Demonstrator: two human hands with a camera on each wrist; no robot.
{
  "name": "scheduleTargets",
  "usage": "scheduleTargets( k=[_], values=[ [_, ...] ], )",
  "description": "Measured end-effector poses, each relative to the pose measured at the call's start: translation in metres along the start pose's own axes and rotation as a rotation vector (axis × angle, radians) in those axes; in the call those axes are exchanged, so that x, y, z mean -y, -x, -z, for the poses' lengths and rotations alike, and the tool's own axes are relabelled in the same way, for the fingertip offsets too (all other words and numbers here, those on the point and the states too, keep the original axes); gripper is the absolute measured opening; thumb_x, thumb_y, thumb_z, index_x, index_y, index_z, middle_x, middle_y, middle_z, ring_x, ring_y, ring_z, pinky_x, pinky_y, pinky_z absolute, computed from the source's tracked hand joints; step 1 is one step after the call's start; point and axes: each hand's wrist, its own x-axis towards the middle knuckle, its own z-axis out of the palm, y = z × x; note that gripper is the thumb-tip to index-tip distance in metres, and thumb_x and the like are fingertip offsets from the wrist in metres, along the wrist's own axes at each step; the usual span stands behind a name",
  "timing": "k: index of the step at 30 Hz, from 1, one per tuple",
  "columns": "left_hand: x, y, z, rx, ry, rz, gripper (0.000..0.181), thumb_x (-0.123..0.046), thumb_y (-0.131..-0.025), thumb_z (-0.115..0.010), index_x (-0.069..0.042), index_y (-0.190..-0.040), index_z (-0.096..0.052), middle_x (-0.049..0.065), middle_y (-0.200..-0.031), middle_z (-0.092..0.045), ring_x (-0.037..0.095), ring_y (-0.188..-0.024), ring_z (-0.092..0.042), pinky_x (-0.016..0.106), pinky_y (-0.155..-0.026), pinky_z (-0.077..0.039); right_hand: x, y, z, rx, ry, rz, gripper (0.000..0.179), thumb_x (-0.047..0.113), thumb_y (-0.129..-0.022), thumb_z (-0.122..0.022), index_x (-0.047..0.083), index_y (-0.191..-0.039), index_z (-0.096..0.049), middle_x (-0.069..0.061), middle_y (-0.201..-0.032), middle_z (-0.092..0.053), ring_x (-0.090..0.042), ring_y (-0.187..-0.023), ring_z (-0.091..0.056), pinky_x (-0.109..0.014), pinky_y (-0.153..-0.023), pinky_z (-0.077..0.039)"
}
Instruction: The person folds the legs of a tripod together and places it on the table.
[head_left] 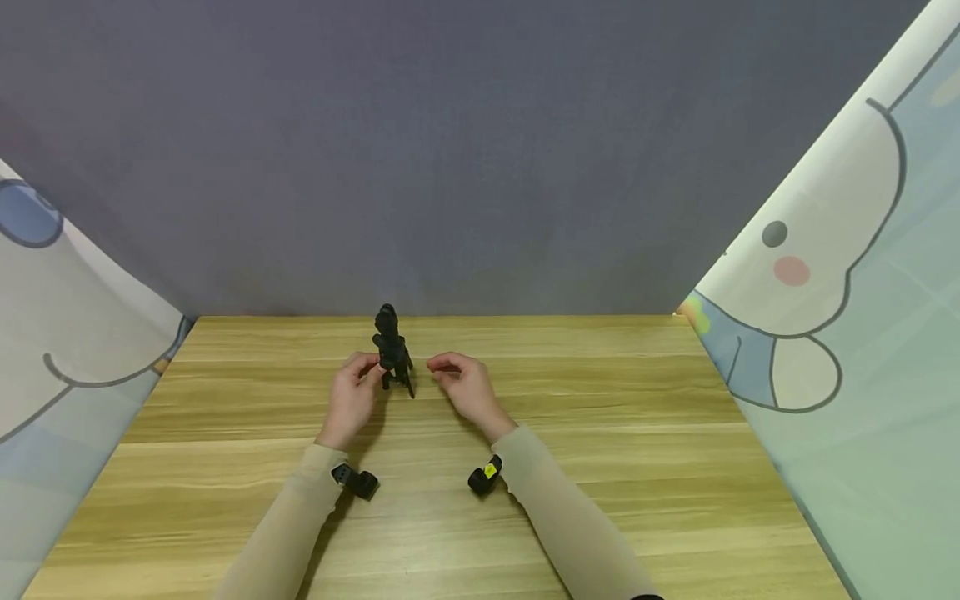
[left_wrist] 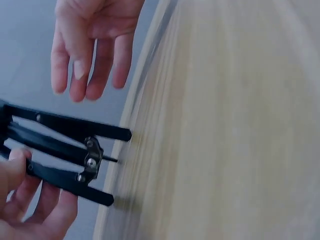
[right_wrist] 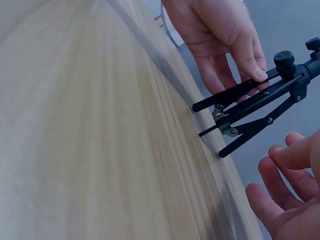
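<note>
A small black tripod [head_left: 392, 342] stands upright near the back of the table, its legs spread part way. My left hand [head_left: 354, 398] pinches one tripod leg between thumb and fingers, which shows close up in the left wrist view at the leg [left_wrist: 70, 184]. In the right wrist view, knobs [right_wrist: 284, 61] and metal hinges [right_wrist: 225, 120] show on the tripod [right_wrist: 250, 107]. To the right of it, my right hand [head_left: 467, 390] hovers with relaxed fingers, apart from the tripod and holding nothing.
The wooden table [head_left: 600, 467] reaches back to a dark grey panel [head_left: 480, 167]. Cartoon-printed sheets [head_left: 810, 250] hang on both sides. A small black camera [head_left: 358, 482] is strapped to the left wrist, another [head_left: 483, 477] to the right.
</note>
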Motion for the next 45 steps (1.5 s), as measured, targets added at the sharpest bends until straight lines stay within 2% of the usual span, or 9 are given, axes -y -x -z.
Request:
scheduleTargets(
  k=[5, 11, 16, 19, 25, 30, 34, 39, 45],
  values=[
    [0.008, -0.002, 0.004, 0.078, 0.071, 0.016, 0.015, -0.001, -0.1, -0.058, 0.007, -0.107, -0.068, 0.016, -0.102, -0.062, 0.015, -0.087, -0.056, 0.016, -0.071, -0.046, 0.0, 0.003, 0.004, 0.007, -0.007, 0.0, 0.018, -0.004, -0.093, -0.065, -0.002, -0.11, -0.072, -0.013, -0.107, -0.071, -0.022, -0.1, -0.067, -0.032, -0.086, -0.054],
    [0.005, 0.002, 0.01, 0.114, 0.061, 0.062, 0.023, -0.003, -0.099, -0.061, 0.007, -0.119, -0.064, 0.021, -0.118, -0.063, 0.027, -0.111, -0.059, 0.02, -0.086, -0.047, -0.002, 0.003, 0.006, -0.001, -0.012, -0.007, 0.019, -0.005, -0.092, -0.066, -0.001, -0.11, -0.072, -0.009, -0.106, -0.072, -0.022, -0.099, -0.067, -0.031, -0.085, -0.054],
    [-0.006, 0.009, 0.007, 0.087, 0.062, 0.109, 0.039, -0.006, -0.09, -0.074, 0.005, -0.125, -0.061, 0.019, -0.123, -0.058, 0.034, -0.115, -0.057, 0.038, -0.096, -0.05, -0.004, 0.003, 0.007, -0.013, -0.028, -0.024, 0.018, -0.003, -0.092, -0.066, -0.001, -0.11, -0.072, -0.009, -0.107, -0.072, -0.023, -0.101, -0.067, -0.032, -0.086, -0.054],
    [-0.01, 0.013, 0.003, 0.051, 0.067, 0.126, 0.046, -0.007, -0.085, -0.08, 0.004, -0.125, -0.06, 0.017, -0.122, -0.056, 0.035, -0.113, -0.057, 0.044, -0.098, -0.048, -0.004, 0.003, 0.008, -0.022, -0.033, -0.033, 0.018, -0.002, -0.093, -0.067, 0.001, -0.109, -0.073, -0.009, -0.108, -0.072, -0.025, -0.101, -0.067, -0.034, -0.086, -0.054],
    [-0.014, 0.017, -0.005, 0.016, 0.026, 0.11, 0.057, -0.011, -0.079, -0.086, 0.006, -0.127, -0.058, 0.016, -0.121, -0.054, 0.033, -0.111, -0.056, 0.047, -0.095, -0.05, 0.01, 0.008, 0.008, -0.031, -0.009, -0.023, 0.018, -0.008, -0.092, -0.064, -0.006, -0.109, -0.07, -0.018, -0.108, -0.071, -0.033, -0.101, -0.066, -0.043, -0.089, -0.053],
    [-0.016, 0.018, -0.01, -0.011, -0.023, 0.099, 0.059, -0.017, -0.079, -0.087, 0.005, -0.125, -0.059, 0.015, -0.118, -0.055, 0.031, -0.109, -0.055, 0.046, -0.091, -0.052, 0.029, 0.016, 0.011, -0.04, -0.001, -0.014, 0.017, -0.01, -0.091, -0.063, -0.009, -0.107, -0.069, -0.019, -0.106, -0.07, -0.028, -0.098, -0.066, -0.037, -0.087, -0.054],
    [-0.017, 0.019, -0.01, -0.039, -0.07, 0.082, 0.057, -0.021, -0.079, -0.087, 0.005, -0.122, -0.061, 0.015, -0.114, -0.057, 0.031, -0.104, -0.057, 0.045, -0.087, -0.052, 0.031, 0.017, 0.011, -0.04, -0.007, -0.017, 0.016, -0.009, -0.092, -0.063, -0.009, -0.107, -0.069, -0.019, -0.105, -0.07, -0.029, -0.099, -0.067, -0.036, -0.087, -0.054],
    [-0.017, 0.019, -0.009, -0.058, -0.103, 0.047, 0.054, -0.02, -0.078, -0.088, 0.005, -0.119, -0.063, 0.016, -0.11, -0.06, 0.033, -0.101, -0.059, 0.047, -0.087, -0.051, 0.009, 0.011, 0.008, -0.025, -0.017, -0.02, 0.017, -0.006, -0.093, -0.064, -0.006, -0.108, -0.071, -0.018, -0.106, -0.071, -0.033, -0.101, -0.066, -0.041, -0.088, -0.053],
    [-0.019, 0.02, -0.008, -0.056, -0.121, 0.048, 0.052, -0.022, -0.077, -0.088, 0.003, -0.117, -0.065, 0.015, -0.11, -0.061, 0.033, -0.101, -0.06, 0.047, -0.085, -0.051, -0.006, 0.007, 0.007, -0.017, -0.031, -0.027, 0.016, 0.0, -0.094, -0.066, 0.0, -0.108, -0.073, -0.01, -0.105, -0.072, -0.024, -0.099, -0.067, -0.035, -0.087, -0.053]
  ],
)
